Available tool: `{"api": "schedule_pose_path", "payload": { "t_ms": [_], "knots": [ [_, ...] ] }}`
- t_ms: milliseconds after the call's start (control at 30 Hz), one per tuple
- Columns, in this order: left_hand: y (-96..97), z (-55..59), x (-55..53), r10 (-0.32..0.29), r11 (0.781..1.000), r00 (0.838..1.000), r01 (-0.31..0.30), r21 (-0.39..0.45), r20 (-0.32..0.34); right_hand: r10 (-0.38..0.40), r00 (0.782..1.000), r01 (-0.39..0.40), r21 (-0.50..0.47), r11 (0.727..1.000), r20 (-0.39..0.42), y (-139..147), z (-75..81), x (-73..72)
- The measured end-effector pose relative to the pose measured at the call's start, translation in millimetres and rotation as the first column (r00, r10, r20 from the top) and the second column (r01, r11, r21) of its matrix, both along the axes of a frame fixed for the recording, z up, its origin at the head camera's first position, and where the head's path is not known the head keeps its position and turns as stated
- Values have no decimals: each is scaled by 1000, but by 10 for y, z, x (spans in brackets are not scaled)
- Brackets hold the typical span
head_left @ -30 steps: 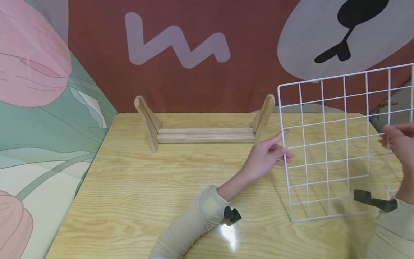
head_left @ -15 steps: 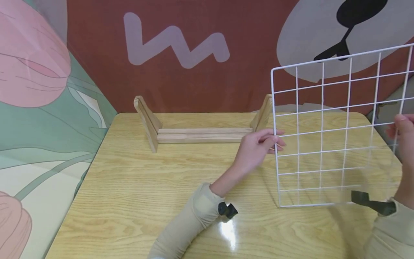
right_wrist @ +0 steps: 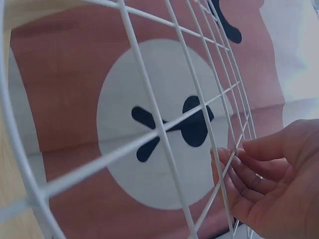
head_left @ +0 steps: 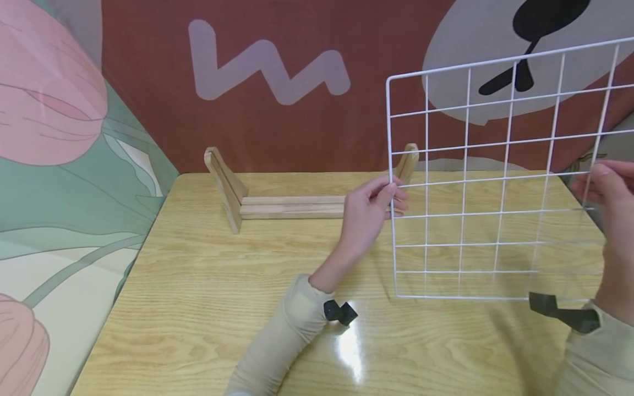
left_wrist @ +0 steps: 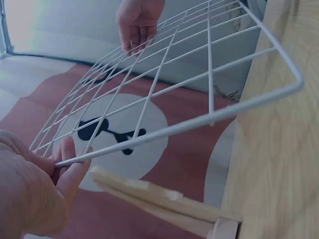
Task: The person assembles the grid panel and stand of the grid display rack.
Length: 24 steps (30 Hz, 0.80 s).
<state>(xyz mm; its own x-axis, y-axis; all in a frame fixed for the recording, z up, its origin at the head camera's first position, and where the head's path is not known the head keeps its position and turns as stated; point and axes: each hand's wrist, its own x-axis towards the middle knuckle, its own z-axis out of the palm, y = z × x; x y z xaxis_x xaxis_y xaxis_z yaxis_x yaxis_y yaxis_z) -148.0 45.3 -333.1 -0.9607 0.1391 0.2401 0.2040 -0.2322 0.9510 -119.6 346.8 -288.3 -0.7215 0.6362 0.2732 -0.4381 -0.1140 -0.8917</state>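
Note:
A white wire grid panel (head_left: 464, 180) is held up on edge, tilted, over the right side of the table. My left hand (head_left: 364, 212) grips its left edge wire, thumb on the near side and fingers behind. At the far right, my right hand (head_left: 614, 203) pinches the inner wires, and its fingers reach through the mesh in the right wrist view. Behind the left hand stands a wooden rack (head_left: 292, 208) with two slanted end pieces and slats between them. The panel's left edge and the hand overlap its right end piece (left_wrist: 144, 194).
The rack stands toward the back of the light wood-grain table (head_left: 223, 308). A wall covering (head_left: 297, 132) with a printed animal face rises right behind the table, and another with flowers (head_left: 54, 220) stands on the left.
The panel has moved up and to the left with both hands on it. My left fingers, earlier stretched out along its edge, now curl round it. The rack has stayed in place.

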Motion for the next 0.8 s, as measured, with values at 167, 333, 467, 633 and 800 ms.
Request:
{"api": "schedule_pose_path", "payload": {
  "t_ms": [167, 333, 467, 633, 800],
  "knots": [
    [-52, 35, -28, -7, 999, 1000, 7, -38, -18, -3, 1000, 3, 34, 999, -6, -61, 21, 25],
    [-58, 52, -32, -69, 988, 996, 59, -146, -63, 10, 1000, -10, -3, 1000, -22, -64, 23, 51],
    [-61, 72, -18, -67, 985, 994, 51, -167, -91, 20, 999, -20, -20, 1000, -37, -72, 21, 55],
    [-123, 135, 13, -3, 988, 977, -30, -151, -212, 16, 997, -13, 43, 999, -70, -84, 17, 31],
    [-231, 224, 20, 59, 990, 932, -101, -99, -358, -14, 995, 16, 27, 1000, -101, -16, 11, -9]
  ]
}}
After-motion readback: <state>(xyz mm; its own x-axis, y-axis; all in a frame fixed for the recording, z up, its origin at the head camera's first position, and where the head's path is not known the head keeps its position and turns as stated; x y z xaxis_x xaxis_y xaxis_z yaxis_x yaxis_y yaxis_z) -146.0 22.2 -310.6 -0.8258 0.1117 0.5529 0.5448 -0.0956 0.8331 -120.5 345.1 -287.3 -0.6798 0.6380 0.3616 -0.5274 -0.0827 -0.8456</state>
